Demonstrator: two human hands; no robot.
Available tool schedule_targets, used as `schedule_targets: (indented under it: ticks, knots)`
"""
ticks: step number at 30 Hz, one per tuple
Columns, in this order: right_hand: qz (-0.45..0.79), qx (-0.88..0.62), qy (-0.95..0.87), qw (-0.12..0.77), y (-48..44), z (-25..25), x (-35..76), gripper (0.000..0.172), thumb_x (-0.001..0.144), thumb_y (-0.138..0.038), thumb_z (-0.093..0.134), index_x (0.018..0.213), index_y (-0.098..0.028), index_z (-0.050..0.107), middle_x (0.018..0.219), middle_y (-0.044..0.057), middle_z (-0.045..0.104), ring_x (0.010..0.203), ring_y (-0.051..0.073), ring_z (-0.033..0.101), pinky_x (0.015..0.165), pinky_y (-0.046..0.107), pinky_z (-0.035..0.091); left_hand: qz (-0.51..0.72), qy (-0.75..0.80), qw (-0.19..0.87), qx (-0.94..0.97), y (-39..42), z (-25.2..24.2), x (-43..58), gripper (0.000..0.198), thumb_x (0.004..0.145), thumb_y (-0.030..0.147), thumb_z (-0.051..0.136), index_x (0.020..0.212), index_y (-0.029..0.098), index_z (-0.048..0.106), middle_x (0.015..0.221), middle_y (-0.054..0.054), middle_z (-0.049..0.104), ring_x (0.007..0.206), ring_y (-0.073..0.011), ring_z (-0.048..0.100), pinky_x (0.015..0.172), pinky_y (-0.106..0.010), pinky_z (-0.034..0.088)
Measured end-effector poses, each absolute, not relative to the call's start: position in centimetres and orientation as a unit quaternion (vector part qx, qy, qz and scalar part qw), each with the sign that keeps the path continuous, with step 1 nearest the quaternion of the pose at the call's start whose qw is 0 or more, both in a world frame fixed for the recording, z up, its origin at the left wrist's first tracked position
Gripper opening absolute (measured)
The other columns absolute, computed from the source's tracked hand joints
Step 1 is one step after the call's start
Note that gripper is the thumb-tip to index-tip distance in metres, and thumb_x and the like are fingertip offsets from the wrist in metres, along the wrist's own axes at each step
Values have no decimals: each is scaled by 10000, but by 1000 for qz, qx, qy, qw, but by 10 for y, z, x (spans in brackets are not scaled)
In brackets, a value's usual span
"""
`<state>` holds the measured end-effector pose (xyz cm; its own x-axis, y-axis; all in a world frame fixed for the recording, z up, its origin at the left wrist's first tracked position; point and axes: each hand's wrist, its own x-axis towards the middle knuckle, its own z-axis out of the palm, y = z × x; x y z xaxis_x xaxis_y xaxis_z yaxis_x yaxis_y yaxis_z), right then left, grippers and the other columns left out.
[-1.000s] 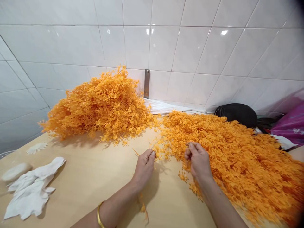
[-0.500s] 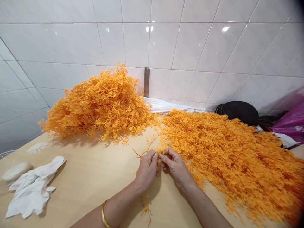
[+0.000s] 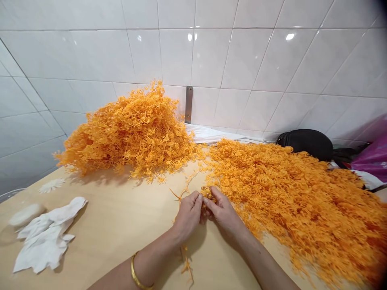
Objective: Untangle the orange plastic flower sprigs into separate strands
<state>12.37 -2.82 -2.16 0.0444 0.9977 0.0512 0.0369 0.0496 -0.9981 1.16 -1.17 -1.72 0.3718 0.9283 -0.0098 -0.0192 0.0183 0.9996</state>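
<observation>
Fingertip to fingertip, my two hands meet over the table's middle. My left hand [image 3: 189,211] pinches an orange plastic flower stem [image 3: 186,259], whose lower end hangs out below my wrist and whose upper end shows above the thumb. My right hand [image 3: 222,209] is closed, thumb against fingers, on small orange florets of what looks like the same stem. The exact spot between the fingertips is hidden. Close by my right hand spreads a wide heap of orange plastic flowers [image 3: 272,185]. A taller orange bunch [image 3: 130,133] stands farther back on the left.
On the left of the table [image 3: 121,225] lie a crumpled white cloth [image 3: 48,237], a white oval object [image 3: 27,215] and a white flower-shaped piece [image 3: 52,185]. At the back right are a black case [image 3: 308,143] and a purple bag [image 3: 371,149]. Behind rises a tiled wall [image 3: 238,60].
The view has shifted slightly, so the things on the table sit a little farther right. Both hands stay together at the stem, with only small finger movement.
</observation>
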Motion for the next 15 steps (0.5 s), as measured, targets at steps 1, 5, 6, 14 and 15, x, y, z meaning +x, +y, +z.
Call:
schedule_targets:
  ticks: [1,5,6,14,15]
  knots:
    - [483,-499,-518,500,-28,-21,124,220,752,-408,509,727,-208,422,483,-71,432,404,87,417,407,207,285,392,397,599,574,-12,-16,12,326,806,428,386,591,185,415,446,25,484,343,-82,409,383,-213,290]
    - [396,-546,-560,482,-30,-18,122,238,775,-349,476,626,-211,352,485,-67,385,427,88,370,426,219,256,389,412,582,583,-10,-16,13,308,808,391,389,579,186,406,425,36,456,333,-76,383,383,-209,275]
    - [345,-566,-576,479,-30,-17,122,231,773,-317,470,609,-210,345,498,-61,381,448,93,362,443,225,255,395,416,570,588,-10,-17,13,304,805,380,400,572,185,403,425,39,442,347,-74,379,394,-208,274]
    - [21,-700,-540,466,-24,4,165,183,757,-276,434,589,-217,392,513,-17,408,485,137,357,487,272,248,413,441,467,646,-12,-13,7,315,814,340,385,538,188,373,399,53,351,413,-82,318,472,-217,260]
    - [20,-717,-513,471,-24,6,172,195,758,-309,449,592,-218,401,492,-23,405,465,135,357,475,271,246,414,450,462,642,-12,-12,6,313,816,337,378,541,189,367,400,54,349,416,-82,316,476,-216,262]
